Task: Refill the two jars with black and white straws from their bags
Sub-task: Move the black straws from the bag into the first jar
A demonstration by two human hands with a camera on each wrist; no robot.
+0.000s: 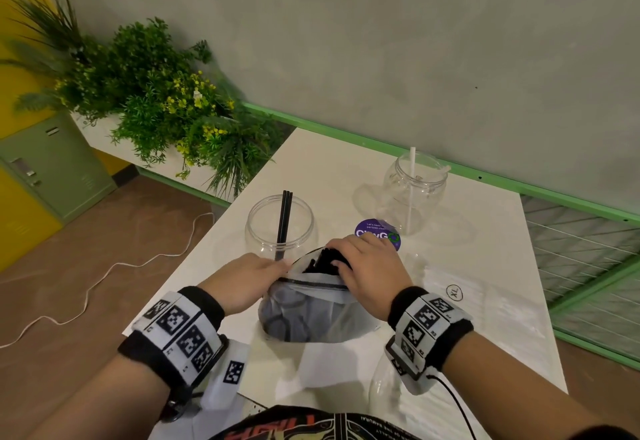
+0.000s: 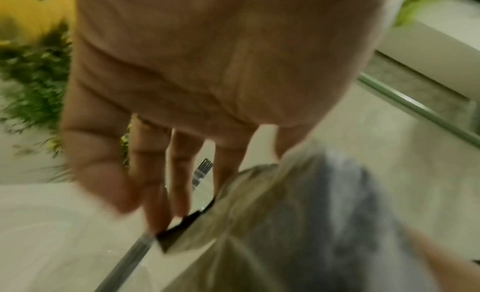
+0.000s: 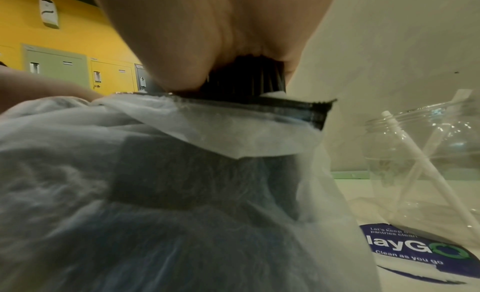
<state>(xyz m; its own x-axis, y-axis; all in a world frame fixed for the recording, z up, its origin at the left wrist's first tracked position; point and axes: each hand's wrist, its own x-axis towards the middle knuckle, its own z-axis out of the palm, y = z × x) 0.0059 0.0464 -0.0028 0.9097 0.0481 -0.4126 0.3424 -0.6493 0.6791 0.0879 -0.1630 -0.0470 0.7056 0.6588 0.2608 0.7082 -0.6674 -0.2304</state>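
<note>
A translucent bag [image 1: 311, 315] of black straws lies in front of me on the white table [image 1: 346, 169]. My left hand [image 1: 273, 268] pinches the bag's black zip edge [image 2: 182, 226] at its left side, thumb and fingers [image 2: 155, 193] on either side of it. My right hand [image 1: 349, 259] reaches into the bag's mouth and grips a bundle of black straws [image 3: 246, 78]. Just beyond stands a clear jar [image 1: 280, 231] holding a few black straws [image 1: 284, 218]. Further right, a second clear jar [image 1: 415, 183] holds one white straw [image 1: 411, 193]. The left wrist view is blurred.
A flat clear bag marked XL [image 1: 453, 292] lies right of my right hand. A purple round sticker [image 1: 377, 233] is on the table between the jars. A clear container [image 1: 384, 391] stands at the near edge. Plants [image 1: 156, 93] line the left; a green rail [image 1: 485, 173] runs behind.
</note>
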